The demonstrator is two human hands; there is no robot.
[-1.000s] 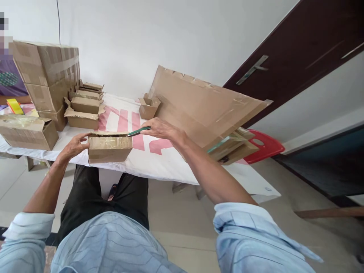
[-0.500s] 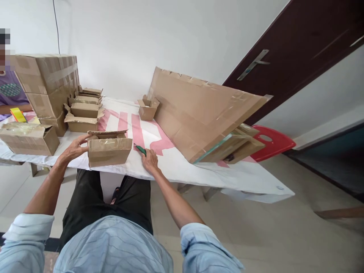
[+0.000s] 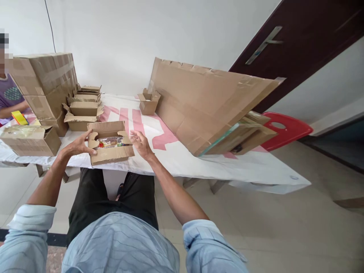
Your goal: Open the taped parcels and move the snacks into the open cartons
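A small cardboard box (image 3: 111,154) stands at the table's front edge with its long flaps spread apart. Inside it lie shiny clear-wrapped items (image 3: 110,141) with bits of red and other colours; their kind is unclear. My left hand (image 3: 76,146) grips the box's left end, thumb over the near flap and fingers at the far side. Beside the box's right end is my right hand (image 3: 141,145), its fingers partly stretched out, with nothing visible in them. I cannot see the green-handled cutter now.
Several open boxes (image 3: 83,110) line up at back left, beside stacked taped cartons (image 3: 54,76). A closed box (image 3: 31,140) and a yellow tape dispenser (image 3: 19,117) lie left, near another person. A large cardboard sheet (image 3: 204,106) leans right, by a small open box (image 3: 148,102) and red chair (image 3: 287,129).
The box's flaps have been opened, baring the wrapped items. My right hand has moved up and left to the box; the green cutter it held is out of sight.
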